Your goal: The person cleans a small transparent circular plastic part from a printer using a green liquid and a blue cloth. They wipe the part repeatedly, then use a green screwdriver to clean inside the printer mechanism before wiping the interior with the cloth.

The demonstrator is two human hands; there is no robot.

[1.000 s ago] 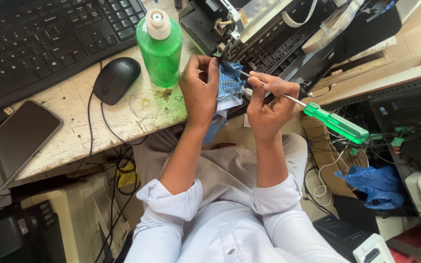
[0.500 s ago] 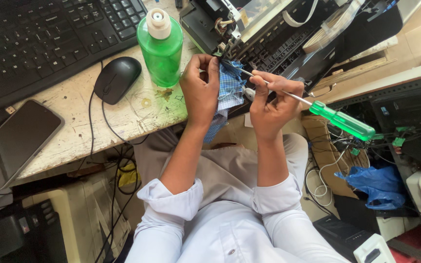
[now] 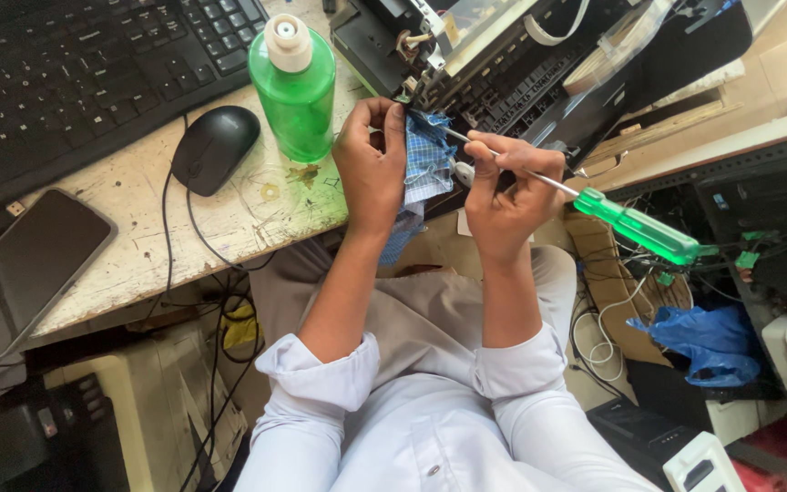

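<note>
Two hands work a cloth and screwdriver at the edge of an opened machine.

The left hand [image 3: 371,169] pinches a blue checked cloth [image 3: 427,164] just right of the green bottle [image 3: 294,87]; the right hand [image 3: 507,196], further right, is closed around a screwdriver [image 3: 635,223] whose green handle sticks out away from the bottle and whose tip meets the cloth. The machine [image 3: 539,64] lies right of the bottle, a mouse [image 3: 214,146] left of it.

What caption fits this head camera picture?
Left hand holds blue checked cloth; right hand holds green-handled screwdriver.
</note>
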